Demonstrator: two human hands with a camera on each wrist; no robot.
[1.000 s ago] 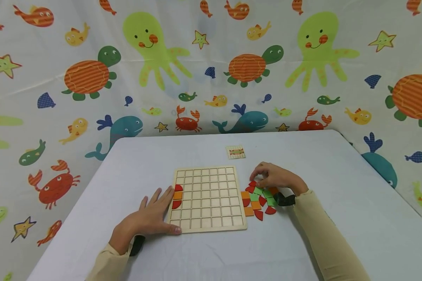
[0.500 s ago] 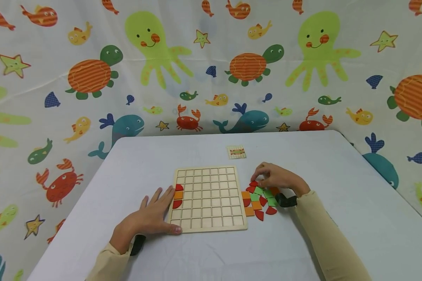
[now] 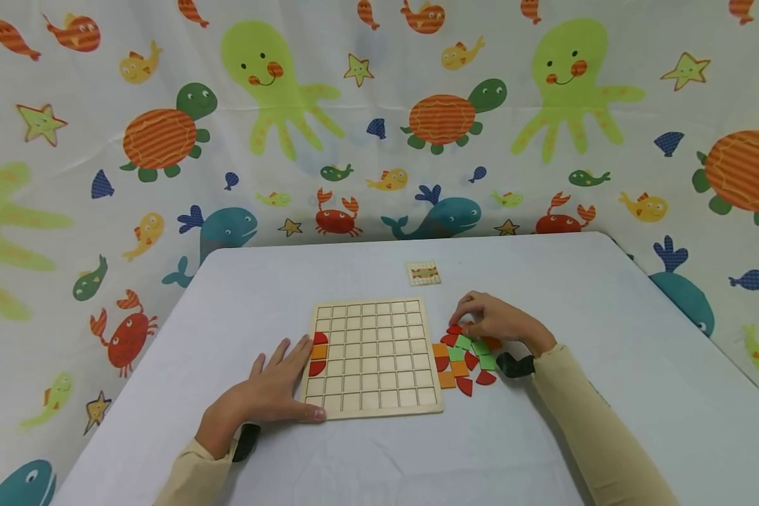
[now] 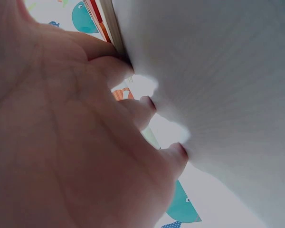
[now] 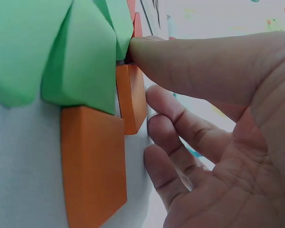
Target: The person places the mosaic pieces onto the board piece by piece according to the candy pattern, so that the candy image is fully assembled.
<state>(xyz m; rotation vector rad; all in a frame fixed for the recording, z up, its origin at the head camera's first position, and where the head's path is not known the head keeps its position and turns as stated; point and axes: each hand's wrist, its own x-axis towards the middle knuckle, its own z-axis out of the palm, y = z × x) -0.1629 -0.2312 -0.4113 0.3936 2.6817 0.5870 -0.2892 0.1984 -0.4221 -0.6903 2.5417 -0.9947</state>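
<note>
Picking a red tile (image 3: 454, 329) from the pile (image 3: 459, 368) right of the board (image 3: 370, 366), I'd guess: right hand's (image 3: 498, 318) bent fingers are at it (can't tell if gripped), left hand's (image 3: 272, 388) spread on the board's edge, next needs a clean lift.

That gridded board (image 3: 370, 365) looks like bare, matt wood to me. The coloured tiles (image 3: 471, 361) on the right look smooth and matt, and the white table covering (image 3: 354, 464) is faintly creased cloth
</note>
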